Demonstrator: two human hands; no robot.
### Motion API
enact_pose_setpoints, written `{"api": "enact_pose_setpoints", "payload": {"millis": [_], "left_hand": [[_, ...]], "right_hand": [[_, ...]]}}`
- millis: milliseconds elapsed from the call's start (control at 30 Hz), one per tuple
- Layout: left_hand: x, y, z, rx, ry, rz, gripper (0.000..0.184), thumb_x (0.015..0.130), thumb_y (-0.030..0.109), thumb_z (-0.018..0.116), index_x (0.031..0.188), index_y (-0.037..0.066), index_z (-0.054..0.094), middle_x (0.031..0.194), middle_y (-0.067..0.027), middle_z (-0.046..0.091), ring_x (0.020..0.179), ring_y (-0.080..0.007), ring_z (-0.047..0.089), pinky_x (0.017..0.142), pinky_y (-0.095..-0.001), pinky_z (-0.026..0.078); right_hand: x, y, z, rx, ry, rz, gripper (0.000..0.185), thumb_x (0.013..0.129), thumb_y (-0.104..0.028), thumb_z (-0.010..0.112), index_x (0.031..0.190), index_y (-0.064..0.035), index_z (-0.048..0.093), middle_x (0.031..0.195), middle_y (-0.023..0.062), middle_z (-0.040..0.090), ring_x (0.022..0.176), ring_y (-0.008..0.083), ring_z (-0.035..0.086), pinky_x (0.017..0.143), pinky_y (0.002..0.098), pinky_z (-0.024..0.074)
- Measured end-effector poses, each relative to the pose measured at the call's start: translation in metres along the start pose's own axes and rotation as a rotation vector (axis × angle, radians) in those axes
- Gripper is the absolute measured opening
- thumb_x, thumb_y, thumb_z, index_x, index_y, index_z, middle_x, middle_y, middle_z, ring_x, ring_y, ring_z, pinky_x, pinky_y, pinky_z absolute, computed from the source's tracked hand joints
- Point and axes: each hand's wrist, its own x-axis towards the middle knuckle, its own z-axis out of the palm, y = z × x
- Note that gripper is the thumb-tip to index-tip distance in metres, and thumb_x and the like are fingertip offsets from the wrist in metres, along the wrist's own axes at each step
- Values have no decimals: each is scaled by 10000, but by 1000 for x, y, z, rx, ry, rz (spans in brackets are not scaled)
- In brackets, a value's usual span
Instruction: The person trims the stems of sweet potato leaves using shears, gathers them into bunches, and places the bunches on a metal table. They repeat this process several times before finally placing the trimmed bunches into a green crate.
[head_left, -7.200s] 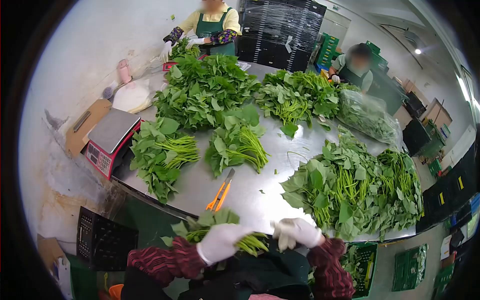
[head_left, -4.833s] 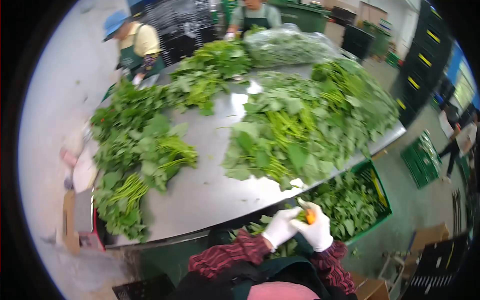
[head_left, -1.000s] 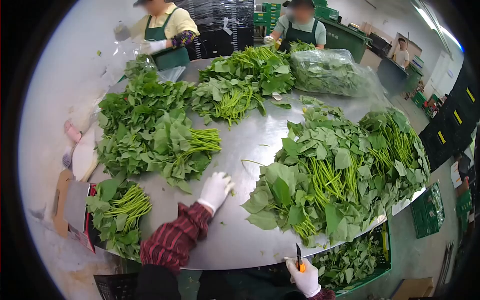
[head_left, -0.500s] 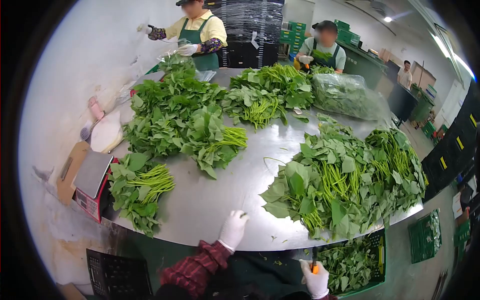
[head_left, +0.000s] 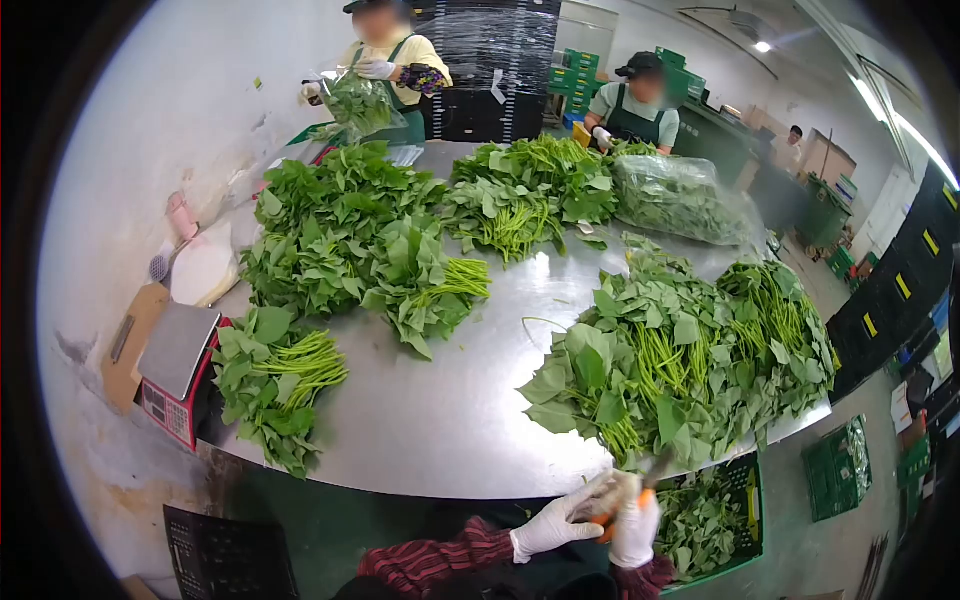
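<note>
At the table's front edge my gloved right hand (head_left: 635,530) is closed around an orange-handled tool (head_left: 648,496). The tool's dark upper part is smeared by motion, so its exact kind cannot be made out. My gloved left hand (head_left: 555,528) reaches across to meet the right one, its fingertips blurred and overlapping it near more orange. Whether those fingers grip anything is unclear. Just beyond both hands lies a large heap of leafy green stems (head_left: 660,350). Below, beside my right hand, a green crate (head_left: 757,520) holds loose leaves (head_left: 700,525).
More leafy bunches (head_left: 340,230) cover the metal table's (head_left: 430,420) left and back. A red scale (head_left: 180,365) stands at the left edge, a filled plastic bag (head_left: 685,195) at the back right. Two co-workers (head_left: 400,75) (head_left: 635,115) stand behind the table. A black crate (head_left: 230,555) sits lower left.
My left hand has moved right, off the tabletop, to my right hand. The right hand has risen slightly with the tool. The co-worker at back left now holds up a bag of greens.
</note>
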Motion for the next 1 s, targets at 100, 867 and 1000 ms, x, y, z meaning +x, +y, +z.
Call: {"api": "enact_pose_setpoints", "payload": {"millis": [100, 867, 1000], "left_hand": [[-13, 21, -4, 42, 211, -145, 740, 778, 20, 672, 1397, 66, 269, 1095, -27, 526, 983, -103, 508, 864, -247, 422], [-72, 92, -128, 1605, 871, 206, 435, 703, 51, 675, 1130, 60, 593, 1240, -124, 477, 1153, -290, 436, 991, -366, 345], [-41, 73, -101, 1630, 692, 296, 373, 702, 65, 674, 1071, 65, 622, 1182, -123, 525, 1094, -294, 483, 941, -372, 388]], "right_hand": [[11, 5, 19, -576, -169, -525, 323, 902, -278, 550, 993, 32, 574, 664, 44, 501, 606, 159, 489, 580, 291, 416], [143, 58, -39, -1384, -145, -285, 268, 834, -296, 534, 739, -52, 587, 724, 168, 616, 683, 346, 611, 619, 447, 479], [137, -5, -34, -1235, -159, -477, 278, 851, -288, 529, 684, -66, 548, 679, 151, 595, 648, 352, 589, 571, 446, 455]]}}
